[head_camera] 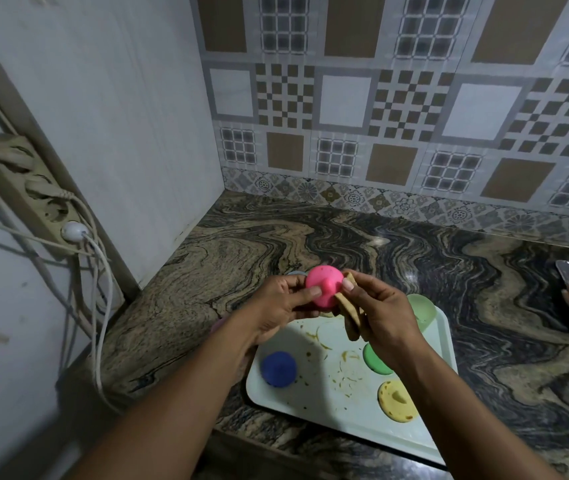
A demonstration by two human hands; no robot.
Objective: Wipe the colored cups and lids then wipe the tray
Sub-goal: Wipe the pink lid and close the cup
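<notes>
Pink lid (323,287) pinched in left hand (276,304), tan cloth (347,313) gripped by right hand (384,314), touching it above smeared tray (314,407).

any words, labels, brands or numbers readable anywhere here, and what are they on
None can be read.
pink lid, yellow lid, cloth, tray: no lettering shows.
wall tiles: patterns only, no words.
power strip: any marking is too blurred to tell.
</notes>
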